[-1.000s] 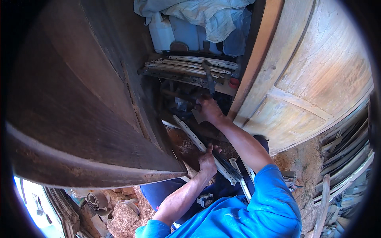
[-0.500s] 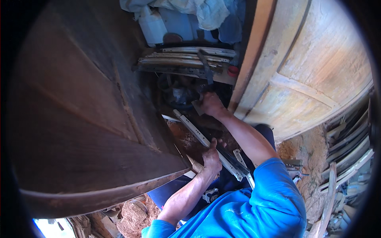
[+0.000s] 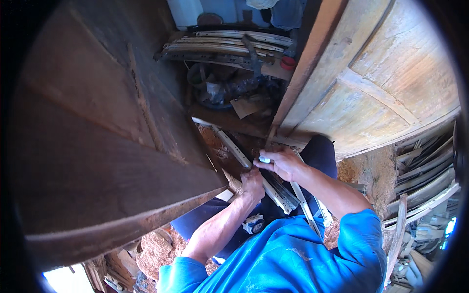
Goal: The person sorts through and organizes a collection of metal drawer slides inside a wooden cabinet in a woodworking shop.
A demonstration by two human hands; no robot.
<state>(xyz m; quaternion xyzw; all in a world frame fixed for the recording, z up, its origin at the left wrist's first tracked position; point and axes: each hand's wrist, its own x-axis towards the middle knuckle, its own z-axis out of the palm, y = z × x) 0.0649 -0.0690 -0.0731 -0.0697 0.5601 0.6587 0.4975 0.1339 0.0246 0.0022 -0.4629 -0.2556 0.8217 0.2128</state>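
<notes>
My left hand (image 3: 252,183) grips a long pale metal drawer slide (image 3: 232,145) slanting across my lap, with darker rails alongside its lower part. My right hand (image 3: 281,164) is just above and right of the left, fingers curled around or beside a small white and pale-blue piece (image 3: 265,159); I cannot make out what it is. More pale rails (image 3: 309,216) rest between my legs. A blue and white object, perhaps a tape measure (image 3: 253,224), lies at my lap.
An open cupboard holds stacked rails (image 3: 224,46), a red round container (image 3: 287,63) and jumbled items. A dark wooden door (image 3: 97,146) stands left, a pale panelled door (image 3: 386,78) right. Wood offcuts (image 3: 420,180) pile at far right; shavings (image 3: 156,246) cover the floor at lower left.
My right hand has come back from inside the cupboard down beside my left hand on the rails. The cupboard's contents now sit higher in view, exposing a card piece where that hand was.
</notes>
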